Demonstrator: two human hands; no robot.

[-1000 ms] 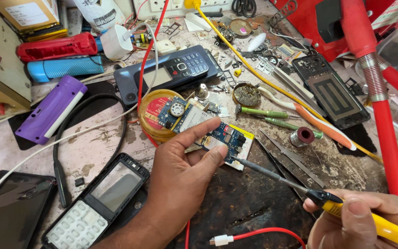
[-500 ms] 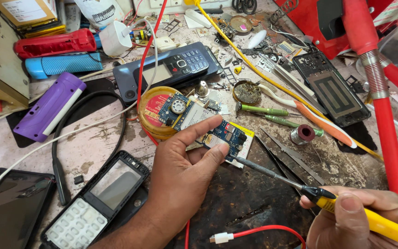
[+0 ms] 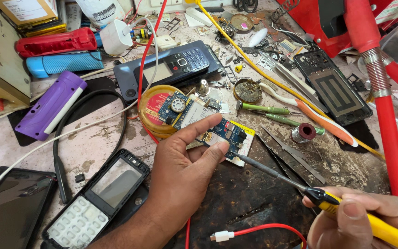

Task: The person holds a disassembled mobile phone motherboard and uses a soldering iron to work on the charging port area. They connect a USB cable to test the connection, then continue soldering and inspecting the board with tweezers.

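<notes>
My left hand (image 3: 185, 173) pinches a blue phone circuit board (image 3: 229, 133) between thumb and forefinger, tilted over the dark work mat (image 3: 249, 198). My right hand (image 3: 360, 221), at the lower right, grips the yellow handle of a soldering iron (image 3: 374, 223). Its long metal tip (image 3: 254, 163) reaches left and touches the board's lower edge beside my forefinger. A round yellow tin (image 3: 155, 110) sits just behind the board.
A phone front with white keypad (image 3: 100, 198) lies at lower left, next to a black phone (image 3: 10, 210). A dark keypad phone (image 3: 171, 67), purple case (image 3: 51, 103), tweezers (image 3: 291, 157), green screwdrivers (image 3: 272, 110), a solder spool (image 3: 304, 133) and red wires (image 3: 263, 228) crowd the bench.
The soldering iron's tip has shifted slightly along the board's lower edge. My left hand keeps its hold on the board; little else differs.
</notes>
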